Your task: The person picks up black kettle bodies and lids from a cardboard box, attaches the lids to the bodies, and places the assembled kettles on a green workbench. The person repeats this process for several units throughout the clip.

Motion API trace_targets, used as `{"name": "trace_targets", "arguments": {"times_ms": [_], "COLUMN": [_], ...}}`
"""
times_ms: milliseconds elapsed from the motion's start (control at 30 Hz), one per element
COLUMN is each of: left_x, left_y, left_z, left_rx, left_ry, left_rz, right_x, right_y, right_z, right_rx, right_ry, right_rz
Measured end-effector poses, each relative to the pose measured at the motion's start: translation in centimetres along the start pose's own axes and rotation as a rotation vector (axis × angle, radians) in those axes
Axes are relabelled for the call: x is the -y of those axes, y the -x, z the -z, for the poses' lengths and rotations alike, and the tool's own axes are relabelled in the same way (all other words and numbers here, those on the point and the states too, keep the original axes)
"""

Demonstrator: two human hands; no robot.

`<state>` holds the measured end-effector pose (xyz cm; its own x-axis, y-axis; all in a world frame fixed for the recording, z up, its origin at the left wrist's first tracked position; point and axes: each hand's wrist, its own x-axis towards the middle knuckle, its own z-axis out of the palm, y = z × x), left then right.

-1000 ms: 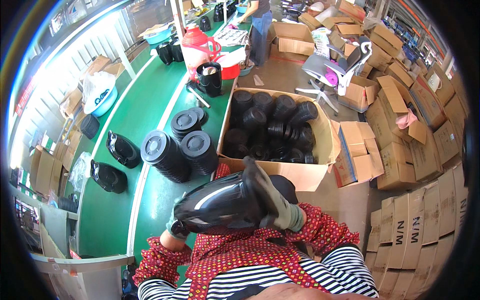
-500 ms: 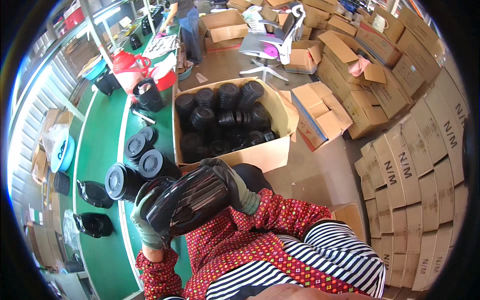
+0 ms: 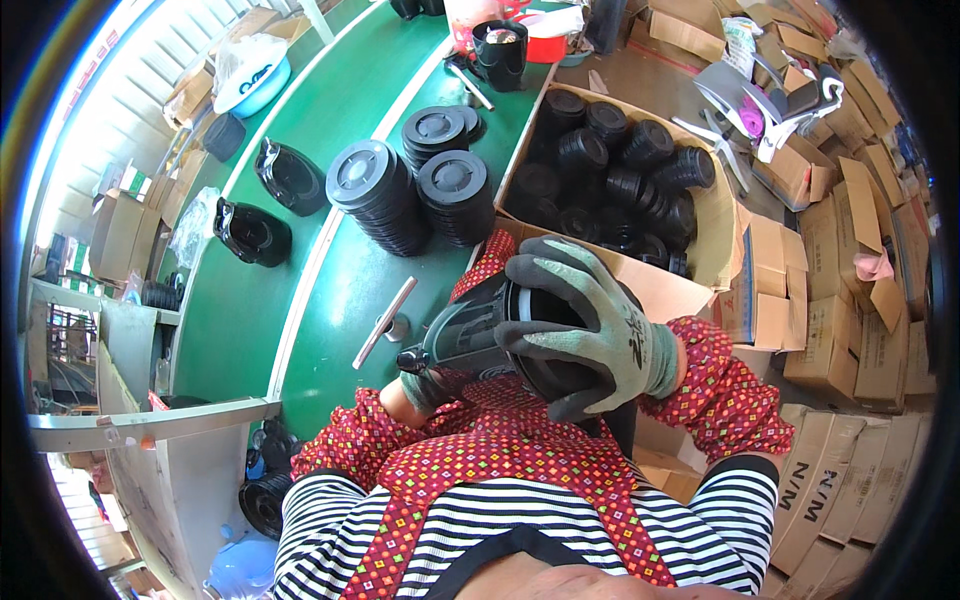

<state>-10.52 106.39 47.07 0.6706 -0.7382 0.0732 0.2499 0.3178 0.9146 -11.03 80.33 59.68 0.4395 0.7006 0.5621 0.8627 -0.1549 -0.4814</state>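
Note:
Held over my lap is a glossy black jug-shaped plastic shell [image 3: 468, 335], lying on its side with a pale ring near its round end. My right hand [image 3: 615, 335], in a green glove with dark fingertips, wraps that round end with fingers spread around it. Under the shell's other end, my gloved left hand [image 3: 424, 392] supports it; its fingers are mostly hidden. On the green bench [image 3: 345, 290], just beyond, stand stacks of ribbed black round discs [image 3: 372, 200]. Two similar black shells [image 3: 290, 180] lie farther left.
An open carton [image 3: 725, 215] full of black round parts stands beyond my right hand. A narrow bar [image 3: 385, 322] on a metal post rises beside the shell. A dark container [image 3: 500, 55] and a white rod [image 3: 470, 85] sit farther back. Stacked cartons [image 3: 840, 470] line the right.
The view has swung left. The shell has turned so its round end faces right; my right hand has moved onto that end, and my left hand is now mostly beneath it.

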Motion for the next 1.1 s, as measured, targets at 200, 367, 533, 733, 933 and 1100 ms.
{"name": "trace_targets", "arguments": {"times_ms": [200, 367, 533, 733, 933, 1100], "left_x": [1.8, -1.5, -5.5, -10.5, -12.3, -12.7], "left_y": [-0.1, 1.2, 2.6, -1.5, 0.1, 2.2], "left_z": [2.2, 4.5, 6.4, 0.8, 0.1, -1.6], "left_rx": [-0.120, -0.421, -0.513, -0.484, -0.277, -0.085], "left_ry": [0.084, -0.035, -0.969, -1.598, -0.922, -1.092], "left_rz": [0.037, 0.039, -0.118, 0.336, -0.062, -0.096], "right_x": [-1.3, -3.3, -4.9, -1.9, -0.9, -0.1], "right_y": [1.6, 4.6, 6.1, 1.7, 1.8, 3.1], "right_z": [-2.5, -9.6, -11.4, -8.5, -6.1, -4.5], "right_rx": [-0.369, -0.858, -0.857, -0.356, -0.096, -0.025], "right_ry": [-0.085, -0.491, -0.398, -0.114, 0.009, 0.139], "right_rz": [-0.103, -0.476, -0.437, -0.277, -0.396, -0.463]}}
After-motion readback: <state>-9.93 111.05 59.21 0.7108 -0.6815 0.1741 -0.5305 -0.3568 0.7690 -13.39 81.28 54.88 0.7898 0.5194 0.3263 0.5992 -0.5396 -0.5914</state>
